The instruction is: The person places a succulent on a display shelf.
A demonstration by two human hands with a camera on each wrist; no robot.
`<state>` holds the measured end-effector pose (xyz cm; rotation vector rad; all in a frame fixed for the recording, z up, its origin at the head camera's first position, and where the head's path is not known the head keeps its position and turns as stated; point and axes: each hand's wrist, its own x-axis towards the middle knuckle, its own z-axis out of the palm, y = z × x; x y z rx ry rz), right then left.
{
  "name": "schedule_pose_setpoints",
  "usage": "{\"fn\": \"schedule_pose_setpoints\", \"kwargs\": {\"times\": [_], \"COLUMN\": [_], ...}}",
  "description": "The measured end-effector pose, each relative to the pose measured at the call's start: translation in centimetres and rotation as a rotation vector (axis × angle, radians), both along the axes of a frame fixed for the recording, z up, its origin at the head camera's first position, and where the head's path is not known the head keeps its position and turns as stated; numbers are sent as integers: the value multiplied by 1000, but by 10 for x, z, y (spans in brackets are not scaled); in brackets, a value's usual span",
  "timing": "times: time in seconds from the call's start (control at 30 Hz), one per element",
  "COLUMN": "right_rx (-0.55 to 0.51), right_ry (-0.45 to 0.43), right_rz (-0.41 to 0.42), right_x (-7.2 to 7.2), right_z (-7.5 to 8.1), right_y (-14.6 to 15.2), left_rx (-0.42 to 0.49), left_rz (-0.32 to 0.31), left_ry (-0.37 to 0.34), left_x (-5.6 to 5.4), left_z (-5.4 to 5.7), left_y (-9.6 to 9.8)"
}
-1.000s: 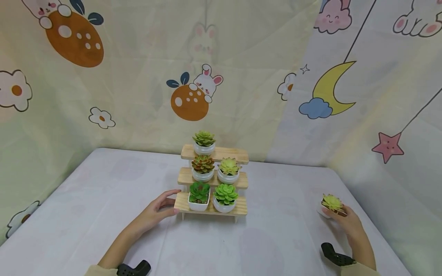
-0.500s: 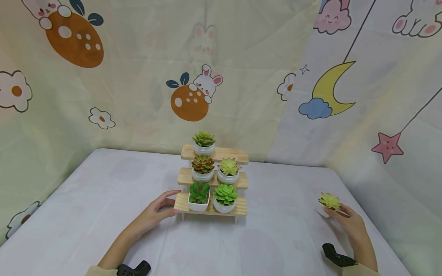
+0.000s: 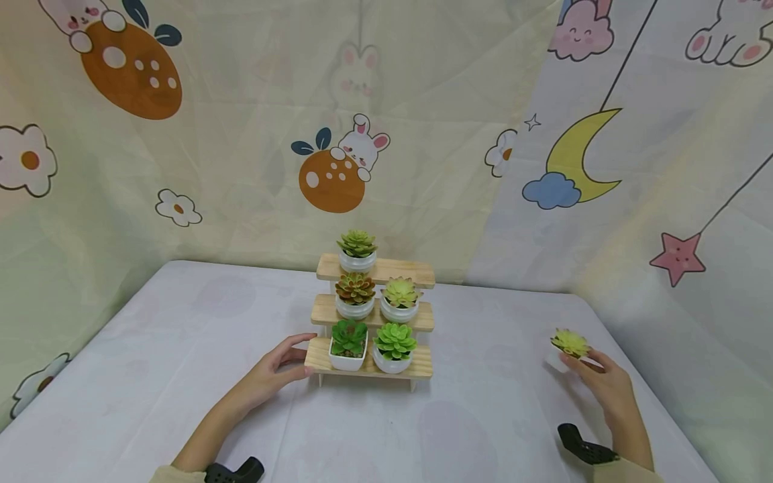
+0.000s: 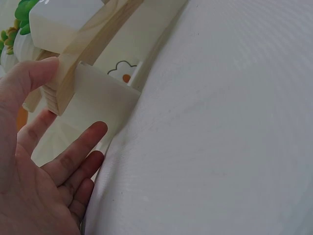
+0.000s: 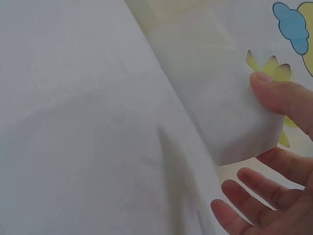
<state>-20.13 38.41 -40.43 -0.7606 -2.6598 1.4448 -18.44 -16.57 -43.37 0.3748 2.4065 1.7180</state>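
Observation:
My left hand pinches the left end of the lowest plank of a three-tier wooden plant stand, thumb on top and index finger against its end. The left wrist view shows the wooden plank between them, with the other fingers apart from it. My right hand, far to the right, holds a yellow-green potted succulent by its white pot. In the right wrist view, thumb and index finger pinch the white pot; the other fingers stand off it. The pot seems raised slightly above the table.
On the stand are a light green succulent on top, a reddish one and a pale one mid-tier, and a square-potted and a bright green one below. White cloth covers the table; a patterned curtain hangs behind.
My right hand has moved the potted succulent slightly left and away from me, apparently raising it a little. The left hand and the stand stay put.

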Motion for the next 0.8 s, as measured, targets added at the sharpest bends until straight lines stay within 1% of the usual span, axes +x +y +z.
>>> {"fn": "schedule_pose_setpoints", "kwargs": {"times": [0.1,0.2,0.33,0.4,0.53,0.73,0.8], "right_rx": [15,43,70,76,93,114,113], "right_ry": [21,48,85,102,142,206,224], "right_rz": [12,8,-14,-12,10,51,60], "right_x": [-8,-21,-38,-43,-48,-48,-48], "right_z": [-5,-22,-47,-54,-57,-53,-49], "right_y": [5,17,32,35,33,23,19], "left_rx": [3,9,7,3,-4,3,12], "left_rz": [12,26,28,28,27,26,30], "left_ry": [-15,-27,-25,-25,-23,-28,-32], "left_x": [0,0,0,0,0,0,0], "left_z": [0,0,0,0,0,0,0], "left_y": [0,1,0,0,0,0,0]}}
